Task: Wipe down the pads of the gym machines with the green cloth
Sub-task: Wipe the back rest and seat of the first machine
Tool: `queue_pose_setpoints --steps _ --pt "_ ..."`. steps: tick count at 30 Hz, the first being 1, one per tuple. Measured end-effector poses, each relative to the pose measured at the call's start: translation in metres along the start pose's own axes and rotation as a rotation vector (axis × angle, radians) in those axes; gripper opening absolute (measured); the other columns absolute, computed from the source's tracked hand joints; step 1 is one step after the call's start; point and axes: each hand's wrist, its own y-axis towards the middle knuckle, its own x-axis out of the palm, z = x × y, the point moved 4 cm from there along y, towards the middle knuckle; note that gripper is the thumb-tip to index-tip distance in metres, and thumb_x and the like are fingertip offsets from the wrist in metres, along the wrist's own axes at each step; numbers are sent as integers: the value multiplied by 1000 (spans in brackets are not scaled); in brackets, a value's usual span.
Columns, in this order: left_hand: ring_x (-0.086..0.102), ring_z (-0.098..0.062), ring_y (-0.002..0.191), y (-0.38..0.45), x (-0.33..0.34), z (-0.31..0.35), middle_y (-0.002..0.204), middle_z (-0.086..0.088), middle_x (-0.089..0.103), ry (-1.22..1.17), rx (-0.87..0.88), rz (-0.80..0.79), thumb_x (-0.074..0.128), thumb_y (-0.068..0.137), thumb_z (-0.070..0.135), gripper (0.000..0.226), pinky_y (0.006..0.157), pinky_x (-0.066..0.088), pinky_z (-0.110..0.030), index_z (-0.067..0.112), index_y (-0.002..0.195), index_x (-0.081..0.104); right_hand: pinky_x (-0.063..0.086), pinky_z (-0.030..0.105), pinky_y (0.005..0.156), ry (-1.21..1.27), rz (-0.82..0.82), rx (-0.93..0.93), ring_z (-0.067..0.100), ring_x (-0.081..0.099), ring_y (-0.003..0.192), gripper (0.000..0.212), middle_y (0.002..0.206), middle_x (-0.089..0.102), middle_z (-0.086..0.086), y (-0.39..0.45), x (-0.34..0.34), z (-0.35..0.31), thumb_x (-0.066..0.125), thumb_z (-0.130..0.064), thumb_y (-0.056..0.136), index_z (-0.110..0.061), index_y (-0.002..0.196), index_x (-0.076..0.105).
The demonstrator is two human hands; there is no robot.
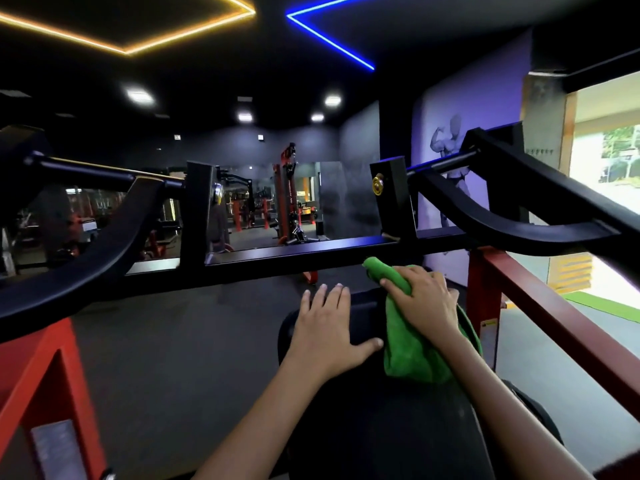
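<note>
Right hand (422,297) grips the green cloth (412,344), fingers curled over a bunched end that pokes out to the far left of the knuckles; the rest of the cloth hangs down under the palm and wrist, draped over the right part of the black pad (360,306). Right forearm runs in from the near right, angled toward the far left. Left hand (325,327) lies flat on the same pad just left of the cloth, palm down, fingers straight and slightly spread pointing far, thumb stretched right almost to the cloth's edge, holding nothing. Left forearm comes in from the near bottom centre. Beyond the pad a black crossbar (277,261) spans the view, with curved black lever arms (104,244) to either side. Red frame rail (540,299) slopes down on the right; another red frame section (38,368) sits near left. Far back, a mirror and red-black machines (287,199), dim.
</note>
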Motion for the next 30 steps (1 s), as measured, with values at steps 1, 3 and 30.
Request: queue_pose_setpoints --steps 1,3,30 --pt "11 -22 145 6 -1 6 159 -4 14 10 23 4 41 88 62 86 118 2 -40 11 151 14 30 44 93 20 7 13 23 39 121 41 132 51 -11 1 1 -1 44 -56 92 -36 127 54" --pt "26 -25 138 18 -2 21 154 -9 27 52 73 5 24 81 51 80 115 13 -37 7 147 23 31 47 94 34 -2 34 25 39 121 41 132 51 -9 3 1 -3 44 -57 92 -36 126 55" --pt "56 -31 121 72 56 99 129 -12 60 502 718 17 32 92 41 59 103 28 -45 0 125 58 34 48 95 351 123 451 24 44 120 61 136 47 -4 -111 32 86 30 -60 94 -33 148 24"
